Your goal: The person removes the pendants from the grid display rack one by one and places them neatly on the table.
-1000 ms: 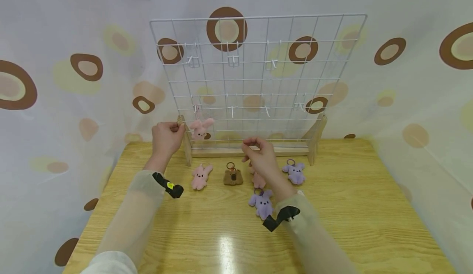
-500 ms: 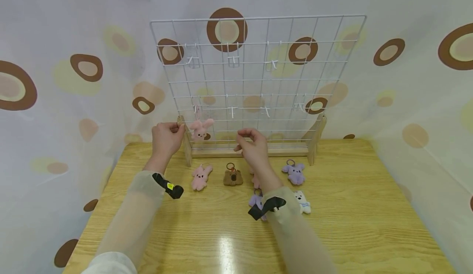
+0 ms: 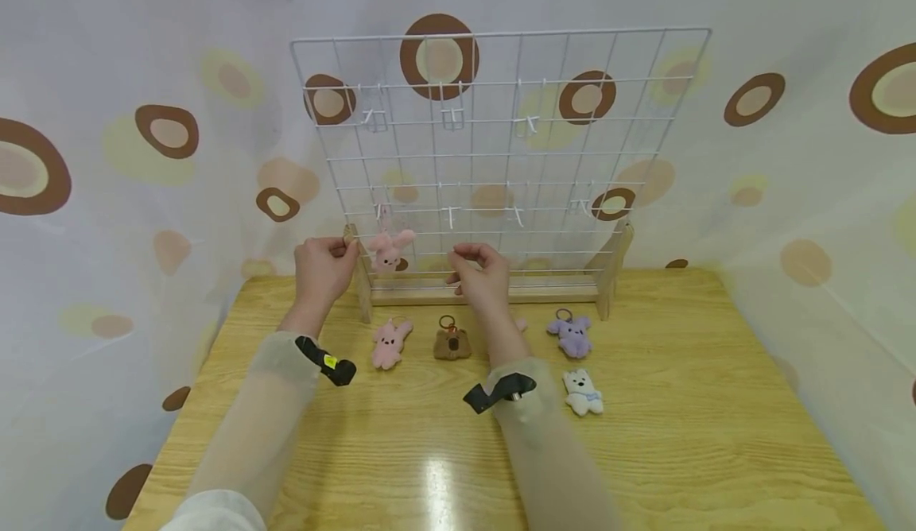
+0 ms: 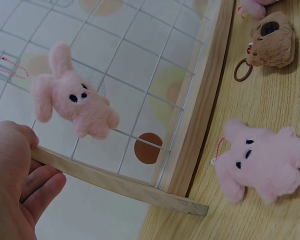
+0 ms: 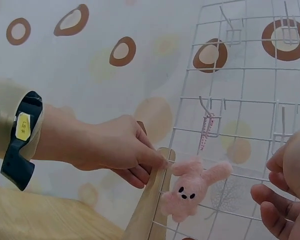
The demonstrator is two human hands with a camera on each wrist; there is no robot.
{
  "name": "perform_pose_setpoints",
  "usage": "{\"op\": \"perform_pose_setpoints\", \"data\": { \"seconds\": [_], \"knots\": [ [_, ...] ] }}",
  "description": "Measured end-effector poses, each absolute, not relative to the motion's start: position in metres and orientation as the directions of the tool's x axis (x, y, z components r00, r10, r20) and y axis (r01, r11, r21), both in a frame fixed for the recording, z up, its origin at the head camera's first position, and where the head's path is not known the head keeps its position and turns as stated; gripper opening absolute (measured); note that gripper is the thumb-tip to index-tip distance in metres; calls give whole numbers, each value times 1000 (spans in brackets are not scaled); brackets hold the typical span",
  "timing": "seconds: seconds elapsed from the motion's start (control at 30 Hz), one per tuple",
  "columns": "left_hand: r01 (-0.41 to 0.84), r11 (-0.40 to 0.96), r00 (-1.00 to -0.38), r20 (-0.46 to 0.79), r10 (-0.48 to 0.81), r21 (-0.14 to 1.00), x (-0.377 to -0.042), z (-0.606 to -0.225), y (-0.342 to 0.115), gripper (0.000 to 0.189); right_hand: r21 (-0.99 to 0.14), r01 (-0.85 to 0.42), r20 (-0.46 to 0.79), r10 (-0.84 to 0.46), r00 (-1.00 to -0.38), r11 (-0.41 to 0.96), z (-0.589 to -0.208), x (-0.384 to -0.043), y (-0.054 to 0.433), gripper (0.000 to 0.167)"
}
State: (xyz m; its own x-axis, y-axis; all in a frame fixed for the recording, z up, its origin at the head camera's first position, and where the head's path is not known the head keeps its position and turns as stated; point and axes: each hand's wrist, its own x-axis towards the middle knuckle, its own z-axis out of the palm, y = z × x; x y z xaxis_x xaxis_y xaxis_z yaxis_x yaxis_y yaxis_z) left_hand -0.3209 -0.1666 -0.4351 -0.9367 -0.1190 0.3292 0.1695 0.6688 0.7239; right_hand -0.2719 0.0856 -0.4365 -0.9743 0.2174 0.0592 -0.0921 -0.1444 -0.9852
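My left hand (image 3: 325, 269) pinches the top of the wooden side post (image 4: 105, 177) of a white wire grid rack (image 3: 487, 155). Just right of it, a pink bunny plush keychain (image 5: 190, 187) hangs by its bead chain from a hook on the grid's lower row. My right hand (image 3: 485, 277) hovers before the rack's lower middle, fingers loosely bent, with nothing between them. On the table below lie another pink bunny keychain (image 4: 262, 160) and a brown bear-like keychain (image 3: 452, 344) with a ring. My right wrist mostly covers a further pink plush (image 3: 521, 324).
Right of my right forearm lie a purple plush keychain (image 3: 570, 335) and a white bear plush (image 3: 583, 392) on the wooden table (image 3: 687, 412). Several white hooks (image 3: 530, 124) jut from the grid in two rows. A patterned sheet (image 3: 809, 189) stands behind.
My right hand has drifted left and slightly up in front of the rack. Its arm now hides the front purple plush and uncovers the white bear. My left hand has stayed put.
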Motion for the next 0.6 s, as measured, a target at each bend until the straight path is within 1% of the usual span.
{"op": "perform_pose_setpoints", "data": {
  "seconds": [0.17,0.37,0.5,0.6],
  "knots": [
    [178,663,-935,334,-116,727,-320,-436,-167,30,-982,-117,82,226,-971,-146,-436,-280,69,22],
    [187,654,-934,338,-112,733,-320,-435,-168,30,-986,-133,111,201,-973,-102,-429,-289,52,19],
    [189,659,-932,344,-112,728,-320,-434,-167,30,-988,-131,118,153,-981,-81,-423,-295,41,18],
    [185,664,-935,338,-110,725,-319,-434,-167,30,-989,-135,128,102,-987,-62,-419,-298,33,24]
  ]
}}
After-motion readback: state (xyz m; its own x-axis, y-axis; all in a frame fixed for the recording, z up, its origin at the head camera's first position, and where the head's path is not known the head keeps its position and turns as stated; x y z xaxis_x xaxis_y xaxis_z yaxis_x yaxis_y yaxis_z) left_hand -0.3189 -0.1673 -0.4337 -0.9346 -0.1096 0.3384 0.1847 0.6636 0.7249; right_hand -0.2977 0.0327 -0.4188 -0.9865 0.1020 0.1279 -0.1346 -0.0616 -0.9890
